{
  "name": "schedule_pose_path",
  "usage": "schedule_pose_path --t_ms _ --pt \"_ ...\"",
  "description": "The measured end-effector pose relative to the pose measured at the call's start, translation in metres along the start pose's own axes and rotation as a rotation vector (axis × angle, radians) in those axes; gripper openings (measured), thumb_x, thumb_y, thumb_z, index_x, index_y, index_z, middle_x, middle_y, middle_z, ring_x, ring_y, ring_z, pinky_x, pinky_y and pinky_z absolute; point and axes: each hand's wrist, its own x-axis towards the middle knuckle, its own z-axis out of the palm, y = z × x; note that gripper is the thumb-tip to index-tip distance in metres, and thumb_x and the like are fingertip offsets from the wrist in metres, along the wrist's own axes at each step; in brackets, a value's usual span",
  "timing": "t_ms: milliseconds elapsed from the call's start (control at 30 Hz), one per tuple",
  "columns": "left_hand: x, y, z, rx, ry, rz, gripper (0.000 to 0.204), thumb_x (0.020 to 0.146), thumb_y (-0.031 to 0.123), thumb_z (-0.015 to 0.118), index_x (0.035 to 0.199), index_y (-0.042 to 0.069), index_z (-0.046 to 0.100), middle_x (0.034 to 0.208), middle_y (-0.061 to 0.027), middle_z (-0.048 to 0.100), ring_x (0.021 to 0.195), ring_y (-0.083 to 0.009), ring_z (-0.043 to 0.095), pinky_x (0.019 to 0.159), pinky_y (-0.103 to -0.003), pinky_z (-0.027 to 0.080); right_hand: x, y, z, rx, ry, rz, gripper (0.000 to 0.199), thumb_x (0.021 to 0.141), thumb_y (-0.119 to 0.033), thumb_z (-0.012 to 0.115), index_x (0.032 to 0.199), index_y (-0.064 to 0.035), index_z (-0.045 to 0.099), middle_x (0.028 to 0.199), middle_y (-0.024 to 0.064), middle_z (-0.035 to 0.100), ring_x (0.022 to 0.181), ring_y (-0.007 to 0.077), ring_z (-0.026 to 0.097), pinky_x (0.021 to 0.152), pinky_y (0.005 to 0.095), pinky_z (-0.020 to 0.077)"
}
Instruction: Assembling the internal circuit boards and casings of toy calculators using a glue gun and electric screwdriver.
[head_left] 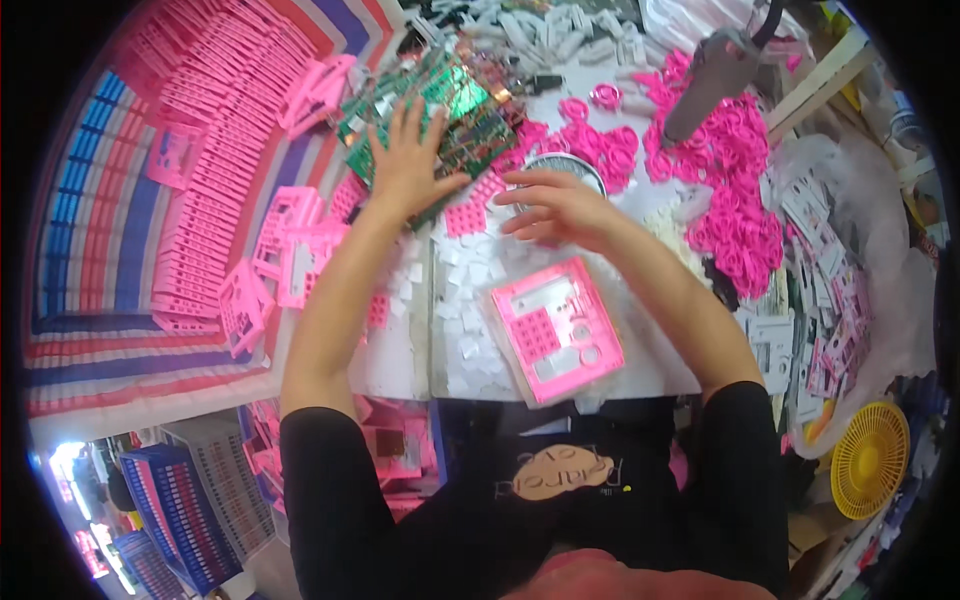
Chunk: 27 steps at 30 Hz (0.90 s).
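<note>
My left hand [408, 165] lies with fingers spread on a heap of green circuit boards [465, 90]. My right hand [560, 208] hovers over the table with its fingers apart and nothing visible in them. Just behind it sits a round metal-rimmed container [565, 163], partly covered by the hand. In front of me, slightly tilted, rests a pink plastic casing [598, 352] with a pink rubber keypad [535, 335] set into it. A loose pink keypad [465, 219] lies between the two hands.
Pink casings stand in long rows [205, 210] on striped cloth at the left. Small white squares [470, 290] are scattered mid-table. Pink rings [735, 150] are heaped at the right, below a grey hanging tool [712, 85]. A yellow basket [870, 460] stands lower right.
</note>
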Motion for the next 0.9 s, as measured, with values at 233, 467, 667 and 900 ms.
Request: schedule_pose_path --t_ms 233,467,667,900 --pt "-0.075 -0.017 -0.035 -0.495 0.169 -0.458 0.051 0.081 0.034 0.077 0.116 0.0 0.062 0.105 -0.0157 0.067 0.089 -0.0246 0.065 0.078 -0.036 0.05 -0.153 0.019 -0.056 -0.352 0.364 -0.105 0.033 0.095 -0.018 0.059 0.123 -0.0001 0.06 0.101 0.0086 0.069 0.079 0.0133 0.065 0.068 0.0261 0.0539" --pt "-0.111 -0.011 -0.013 -0.624 0.064 -0.789 0.043 0.081 0.041 0.073 0.09 0.0 0.07 0.081 -0.0159 0.071 0.074 -0.0283 0.069 0.069 -0.039 0.052 -0.159 0.052 -0.019 -0.564 0.19 -0.254 0.025 0.092 -0.01 0.061 0.115 0.0002 0.065 0.095 0.0066 0.07 0.077 0.0099 0.064 0.066 0.0236 0.0518" --pt "-0.081 0.002 -0.006 -0.477 -0.095 -0.939 0.047 0.077 0.045 0.074 0.081 -0.002 0.069 0.081 -0.0203 0.07 0.076 -0.0357 0.067 0.07 -0.044 0.05 -0.175 0.051 0.003 -0.751 0.002 -0.299 0.024 0.09 -0.01 0.063 0.111 0.0012 0.068 0.095 0.0076 0.072 0.081 0.0109 0.069 0.067 0.0239 0.0531" --pt "-0.064 0.023 0.003 -0.547 0.147 -0.942 0.041 0.075 0.038 0.075 0.087 -0.001 0.067 0.081 -0.022 0.068 0.08 -0.0392 0.066 0.073 -0.047 0.05 -0.177 0.056 -0.036 -0.606 0.089 -0.203 0.021 0.092 -0.008 0.062 0.109 0.0008 0.068 0.094 0.0071 0.071 0.083 0.0113 0.068 0.068 0.023 0.0528"
